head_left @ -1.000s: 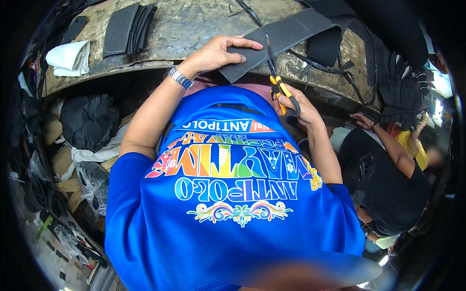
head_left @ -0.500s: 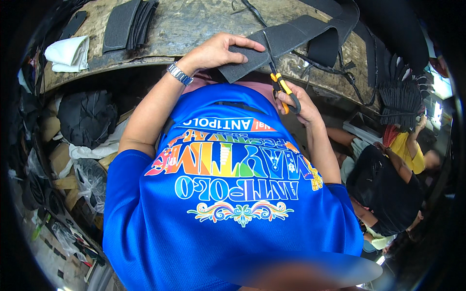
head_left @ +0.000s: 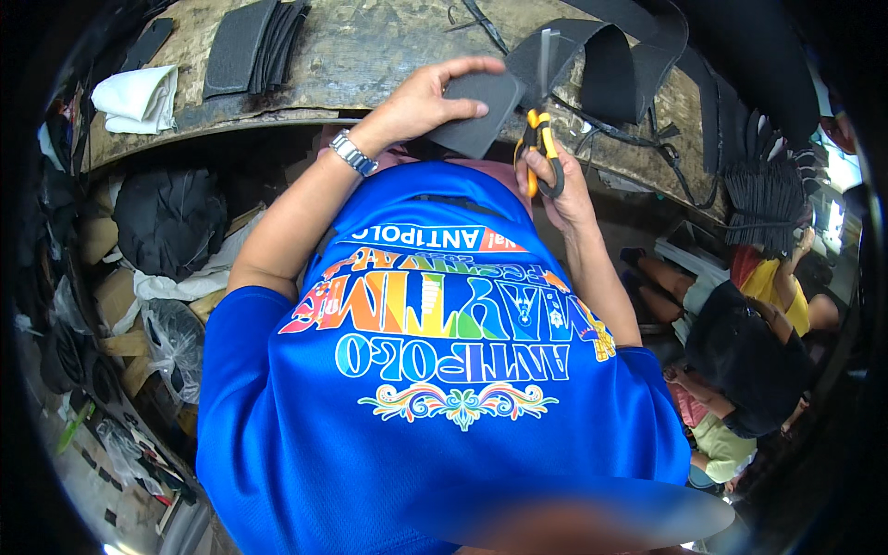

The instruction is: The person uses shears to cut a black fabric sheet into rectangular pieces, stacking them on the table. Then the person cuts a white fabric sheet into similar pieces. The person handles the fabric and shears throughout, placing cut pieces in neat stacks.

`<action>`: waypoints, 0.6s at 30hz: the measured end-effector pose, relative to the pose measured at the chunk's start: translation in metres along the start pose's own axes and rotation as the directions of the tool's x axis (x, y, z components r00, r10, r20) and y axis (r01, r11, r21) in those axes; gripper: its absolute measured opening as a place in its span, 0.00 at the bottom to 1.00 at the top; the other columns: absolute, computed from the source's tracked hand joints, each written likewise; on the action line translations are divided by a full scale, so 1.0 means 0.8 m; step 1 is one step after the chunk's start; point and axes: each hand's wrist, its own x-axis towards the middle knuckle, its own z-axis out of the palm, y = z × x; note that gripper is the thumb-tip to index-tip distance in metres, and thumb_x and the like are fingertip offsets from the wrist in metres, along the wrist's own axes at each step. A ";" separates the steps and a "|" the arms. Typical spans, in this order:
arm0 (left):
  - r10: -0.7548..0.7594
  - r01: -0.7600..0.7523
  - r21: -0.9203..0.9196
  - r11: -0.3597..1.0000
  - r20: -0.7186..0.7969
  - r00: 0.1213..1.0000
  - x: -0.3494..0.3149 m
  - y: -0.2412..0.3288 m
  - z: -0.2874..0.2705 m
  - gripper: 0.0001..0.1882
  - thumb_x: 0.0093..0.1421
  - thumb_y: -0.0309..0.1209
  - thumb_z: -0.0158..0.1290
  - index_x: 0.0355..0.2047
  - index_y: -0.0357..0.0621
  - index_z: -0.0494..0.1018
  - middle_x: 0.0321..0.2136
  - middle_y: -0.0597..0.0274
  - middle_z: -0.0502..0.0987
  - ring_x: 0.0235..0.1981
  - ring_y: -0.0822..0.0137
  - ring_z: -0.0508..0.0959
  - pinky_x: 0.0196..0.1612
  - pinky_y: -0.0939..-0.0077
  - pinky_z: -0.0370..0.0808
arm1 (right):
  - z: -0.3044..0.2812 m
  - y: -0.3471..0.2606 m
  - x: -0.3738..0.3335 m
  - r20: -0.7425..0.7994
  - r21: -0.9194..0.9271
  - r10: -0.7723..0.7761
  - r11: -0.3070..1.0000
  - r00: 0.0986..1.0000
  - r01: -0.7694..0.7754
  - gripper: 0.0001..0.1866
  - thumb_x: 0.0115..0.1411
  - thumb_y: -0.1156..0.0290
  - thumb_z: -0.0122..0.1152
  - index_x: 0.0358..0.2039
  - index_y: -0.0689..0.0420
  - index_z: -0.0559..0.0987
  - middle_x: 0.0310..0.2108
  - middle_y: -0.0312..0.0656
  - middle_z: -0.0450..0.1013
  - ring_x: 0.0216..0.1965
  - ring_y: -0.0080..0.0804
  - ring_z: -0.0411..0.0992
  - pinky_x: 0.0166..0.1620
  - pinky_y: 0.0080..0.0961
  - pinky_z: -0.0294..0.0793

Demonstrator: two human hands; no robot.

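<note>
Between the thumb and fingers of my left hand (head_left: 421,100) is a cut piece of dark grey sheet (head_left: 476,125), roughly rectangular with a rounded corner, tilted at the bench's near edge. My right hand (head_left: 569,190) grips scissors (head_left: 538,139) by their yellow and black handles, blades pointing away from me. Just behind the blades, a long curling strip of the same dark grey sheet (head_left: 610,69) rests on the bench. The strip and the held piece are apart. Whether the sheet is foam or rubber I cannot tell.
On the worn wooden bench (head_left: 370,46) a stack of dark grey pieces (head_left: 250,51) lies at the left, beside a folded white cloth (head_left: 137,97). Bundled black strips (head_left: 763,190) hang at the right. A black bundle (head_left: 171,222) sits below left. Other people (head_left: 754,342) are at the right.
The sheet between the blades has come apart: my left hand keeps the cut piece, and the strip has dropped back onto the bench. The scissors have moved slightly right, clear of the piece.
</note>
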 end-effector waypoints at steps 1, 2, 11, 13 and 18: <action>0.055 -0.064 -0.064 0.996 -0.131 0.990 0.004 -0.003 0.010 0.34 0.55 0.21 0.61 0.62 0.44 0.64 0.50 0.60 0.75 0.50 0.70 0.75 0.55 0.75 0.72 | 0.010 0.000 0.003 -0.031 0.075 -0.084 0.993 0.996 0.086 0.13 0.58 0.69 0.67 0.39 0.58 0.73 0.25 0.39 0.73 0.25 0.22 0.72 0.29 0.19 0.72; 0.102 -0.137 -0.121 0.983 -0.263 0.959 0.008 -0.006 0.020 0.36 0.54 0.21 0.63 0.63 0.43 0.62 0.49 0.58 0.75 0.49 0.69 0.75 0.54 0.74 0.73 | 0.018 -0.003 0.007 -0.079 0.091 -0.095 0.991 0.992 0.102 0.16 0.56 0.73 0.68 0.42 0.60 0.73 0.29 0.42 0.75 0.30 0.27 0.74 0.34 0.23 0.75; 0.017 -0.042 -0.098 0.994 -0.238 0.971 0.009 0.028 -0.013 0.32 0.56 0.22 0.62 0.61 0.46 0.66 0.48 0.59 0.75 0.47 0.72 0.76 0.51 0.78 0.75 | 0.043 -0.024 0.018 0.007 0.077 -0.076 0.994 0.997 0.075 0.25 0.45 0.79 0.69 0.46 0.62 0.72 0.28 0.37 0.74 0.25 0.23 0.72 0.31 0.19 0.73; 0.001 -0.002 0.035 0.999 0.050 0.999 0.003 0.055 -0.038 0.31 0.55 0.23 0.63 0.59 0.44 0.69 0.46 0.62 0.77 0.46 0.71 0.77 0.50 0.77 0.75 | 0.043 -0.029 0.020 0.117 0.028 -0.072 0.997 0.990 0.070 0.26 0.45 0.79 0.69 0.47 0.62 0.72 0.27 0.37 0.74 0.25 0.22 0.72 0.30 0.18 0.72; 0.063 -0.167 0.646 0.744 0.182 0.981 -0.029 0.109 -0.068 0.20 0.53 0.28 0.64 0.47 0.45 0.78 0.40 0.61 0.82 0.41 0.70 0.80 0.48 0.73 0.74 | 0.053 -0.033 0.025 -0.002 -0.048 -0.098 0.994 0.995 0.098 0.20 0.49 0.75 0.72 0.41 0.60 0.73 0.26 0.36 0.72 0.23 0.23 0.71 0.28 0.19 0.71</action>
